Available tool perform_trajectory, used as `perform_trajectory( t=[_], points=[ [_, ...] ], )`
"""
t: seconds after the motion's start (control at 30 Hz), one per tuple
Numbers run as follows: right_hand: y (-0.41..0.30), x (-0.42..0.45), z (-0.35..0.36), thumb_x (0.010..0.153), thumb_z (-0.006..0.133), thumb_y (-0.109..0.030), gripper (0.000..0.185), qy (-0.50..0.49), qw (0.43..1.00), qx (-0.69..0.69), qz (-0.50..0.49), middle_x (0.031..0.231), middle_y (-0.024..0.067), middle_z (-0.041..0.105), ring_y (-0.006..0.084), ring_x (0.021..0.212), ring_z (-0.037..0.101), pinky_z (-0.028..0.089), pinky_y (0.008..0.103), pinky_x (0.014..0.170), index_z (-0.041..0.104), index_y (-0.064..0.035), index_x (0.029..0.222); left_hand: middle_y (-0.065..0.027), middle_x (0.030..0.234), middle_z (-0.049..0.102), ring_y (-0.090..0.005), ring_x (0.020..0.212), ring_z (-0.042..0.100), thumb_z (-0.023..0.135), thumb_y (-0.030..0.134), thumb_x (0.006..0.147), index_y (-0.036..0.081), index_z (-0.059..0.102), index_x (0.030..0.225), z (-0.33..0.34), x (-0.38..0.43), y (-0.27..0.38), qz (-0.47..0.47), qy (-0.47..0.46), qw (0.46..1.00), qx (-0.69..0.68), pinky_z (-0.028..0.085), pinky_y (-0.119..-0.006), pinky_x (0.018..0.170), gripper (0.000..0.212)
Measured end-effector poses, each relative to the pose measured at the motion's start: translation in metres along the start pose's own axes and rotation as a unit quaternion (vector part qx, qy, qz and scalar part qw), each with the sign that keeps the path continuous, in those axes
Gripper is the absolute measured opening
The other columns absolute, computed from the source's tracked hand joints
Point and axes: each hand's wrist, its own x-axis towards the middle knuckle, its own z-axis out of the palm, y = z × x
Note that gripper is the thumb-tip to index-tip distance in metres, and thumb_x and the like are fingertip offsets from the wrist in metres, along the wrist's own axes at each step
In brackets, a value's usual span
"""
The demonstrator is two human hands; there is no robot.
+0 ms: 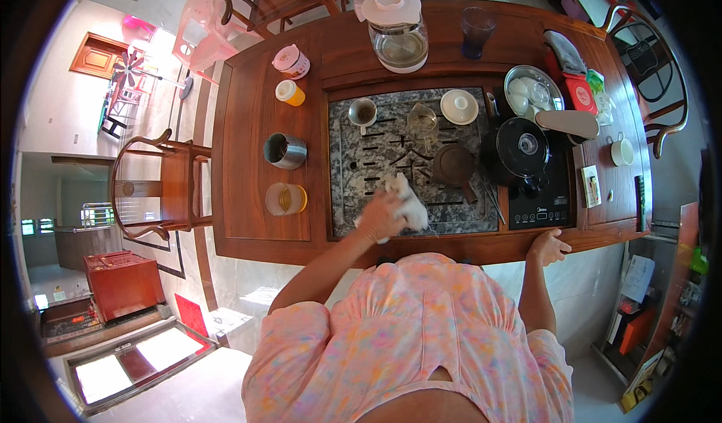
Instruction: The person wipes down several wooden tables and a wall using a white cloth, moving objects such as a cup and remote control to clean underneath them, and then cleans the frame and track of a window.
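My left hand presses and grips a crumpled white cloth on the near part of a stone tea tray set into the wooden table. My right hand rests against the table's front edge, holding nothing. On the tray, a dark clay teapot stands right of the cloth, its spout towards me. Beyond it are a glass pitcher, a white lidded bowl and a metal-looking cup with a strainer. Tongs lie along the tray's right side.
A black pot sits on an induction cooker, near a steel bowl of white cups. A glass kettle stands at the back. On the left are a steel canister, a yellowish cup and two small jars. A wooden chair stands left.
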Motion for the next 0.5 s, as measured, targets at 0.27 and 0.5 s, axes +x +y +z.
perform_trajectory(
  t=[0.27,0.5],
  points=[
    [-0.002,-0.005,-0.001,0.086,0.039,-0.047,0.068,-0.002,1.000,0.001,0.007,0.116,0.0291,0.042,0.0396,0.096,0.054,0.047,0.0483,0.077,0.023,0.0021,0.130,-0.0232,0.133,0.024,-0.0455,0.110,0.032,0.063,0.021,0.074,0.008,0.040,0.129,-0.015,0.044,-0.028,-0.343,0.027,0.925,0.162,0.038,-0.051,0.085,0.061],
    [-0.001,-0.005,-0.001,0.085,0.038,-0.047,0.070,0.012,1.000,0.016,0.009,0.119,0.0311,0.039,0.0425,0.099,0.052,0.046,0.0502,0.079,0.021,0.0033,0.132,-0.0195,0.128,0.034,-0.0436,0.095,0.041,0.065,0.003,0.063,0.008,0.052,0.117,0.025,0.002,-0.006,-0.087,-0.045,0.982,0.163,0.044,-0.048,0.078,0.057]
  ],
)
